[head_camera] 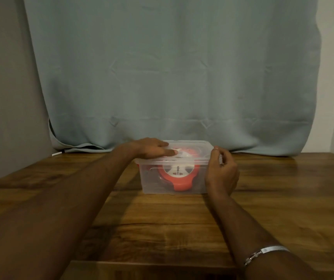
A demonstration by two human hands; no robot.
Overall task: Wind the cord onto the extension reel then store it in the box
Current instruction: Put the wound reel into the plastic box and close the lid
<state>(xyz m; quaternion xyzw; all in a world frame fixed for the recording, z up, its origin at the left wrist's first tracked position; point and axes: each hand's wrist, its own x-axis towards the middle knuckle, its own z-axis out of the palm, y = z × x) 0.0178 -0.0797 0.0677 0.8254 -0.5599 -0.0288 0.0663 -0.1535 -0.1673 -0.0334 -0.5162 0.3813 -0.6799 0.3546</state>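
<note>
A clear plastic box (152, 182) stands on the wooden table, toward its far side. The red and white extension reel (180, 176) lies inside it, seen through the front wall. A clear lid (194, 147) lies on top of the box. My left hand (152, 148) rests flat on the lid's left part, fingers straight and pressing down. My right hand (221, 170) is at the box's right end, its fingers curled at the lid's right edge (212, 150). Whether they pinch the edge is hard to tell.
The wooden table (182, 223) spreads out in front of the box and to both sides. A pale blue curtain (172, 77) hangs behind, its hem resting on the table's back edge. A grey wall (4, 98) is at the left. A small white object (57, 154) lies at the back left.
</note>
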